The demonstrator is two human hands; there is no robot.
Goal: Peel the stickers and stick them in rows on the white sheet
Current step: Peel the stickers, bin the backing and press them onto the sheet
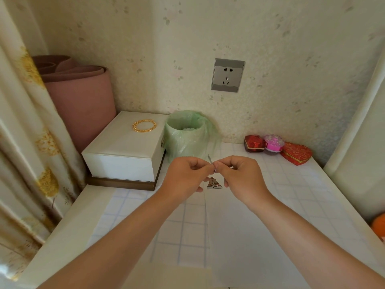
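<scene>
My left hand and my right hand meet above the table, and both pinch a small thin sticker piece between thumb and fingers. Its edge sticks up between the fingertips; its picture is too small to tell. Under the hands a white sheet lies on the checked table cover. One brown bear sticker is stuck near the sheet's far edge, just below my fingers.
A bin lined with a green bag stands just behind the hands. Left of it is a white box with a gold necklace on top. Red heart boxes and a pink ball sit at the back right.
</scene>
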